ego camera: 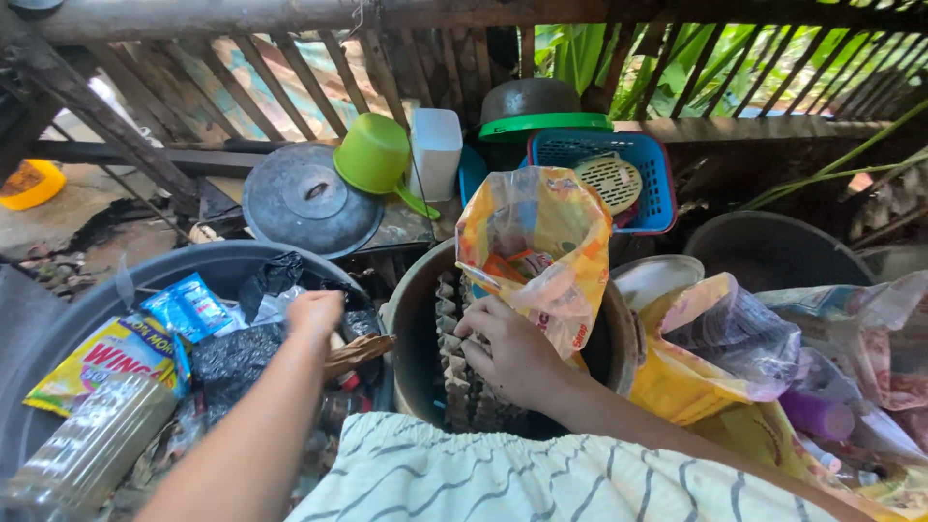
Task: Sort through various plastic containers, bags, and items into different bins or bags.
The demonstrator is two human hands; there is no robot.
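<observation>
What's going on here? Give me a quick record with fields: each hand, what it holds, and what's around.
left hand: left hand reaches into the grey tub of wrappers and trash, fingers closed; whether it grips anything cannot be told
right hand: right hand grips the open yellow plastic bag
under the bag: round pot holding egg cartons
behind: blue basket, green dipper, dark lid
setting: wooden slat fence

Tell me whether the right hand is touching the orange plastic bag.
Touching. The head view shows the right hand gripping the lower edge of the orange plastic bag, fingers curled against it over the round tub.
</observation>
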